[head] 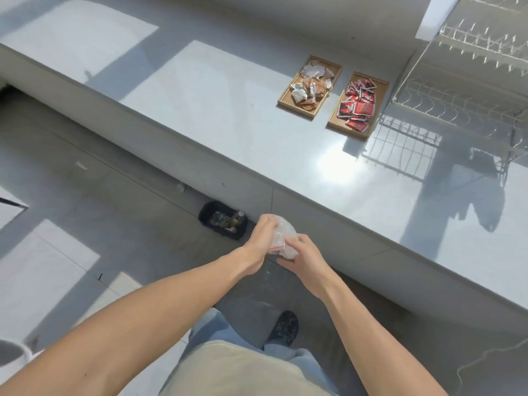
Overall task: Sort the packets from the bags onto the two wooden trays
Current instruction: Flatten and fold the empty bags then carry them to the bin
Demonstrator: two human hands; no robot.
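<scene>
Both hands hold a crumpled clear plastic bag (pixel 281 235) with a red zip strip, in front of the counter edge and above the floor. My left hand (pixel 261 238) grips its left side, my right hand (pixel 301 258) closes on its right side. Far off on the counter lie two wooden trays side by side. The left tray (pixel 285 100) carries white and brown packets (pixel 310 87). The right tray (pixel 334 124) carries red packets (pixel 357 105). I cannot tell whether anything is inside the bag.
A long grey counter (pixel 228 110) runs diagonally across the view. A wire dish rack (pixel 463 90) stands at the right beside the trays. On the floor below the counter sits a black bin (pixel 205 215) with rubbish in it. A white round object (pixel 14 358) shows bottom left.
</scene>
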